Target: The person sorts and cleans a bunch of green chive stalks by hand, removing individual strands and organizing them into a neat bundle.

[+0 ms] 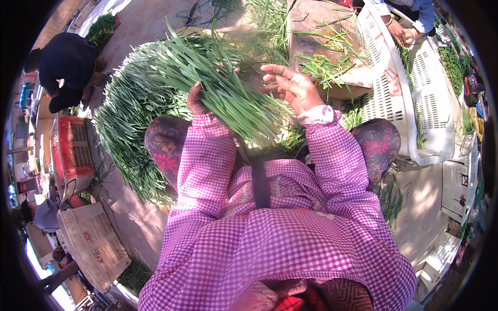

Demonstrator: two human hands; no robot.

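Note:
A thick bunch of long flat green leaves with pale ends, looking like garlic chives (pixel 233 96), lies slanted across my left hand (pixel 198 99). My left thumb is over its near side, and other fingertips show on its far side. Its leaf tips point up and left; the pale ends hang down toward the right, above my lap. My right hand (pixel 293 85) is raised just right of the bunch, fingers spread and nothing in them. Left of my knees a large heap of the same chives (pixel 137 103) covers the ground, partly behind my left arm.
A low wooden board (pixel 324 46) with scattered green leaves stands ahead on the right. Beside it are white plastic crates (pixel 389 83), where another person's hands (pixel 402 33) work. A red crate (pixel 75 150) and a cream crate (pixel 96 241) stand left. A person in dark clothes (pixel 67 59) crouches far left.

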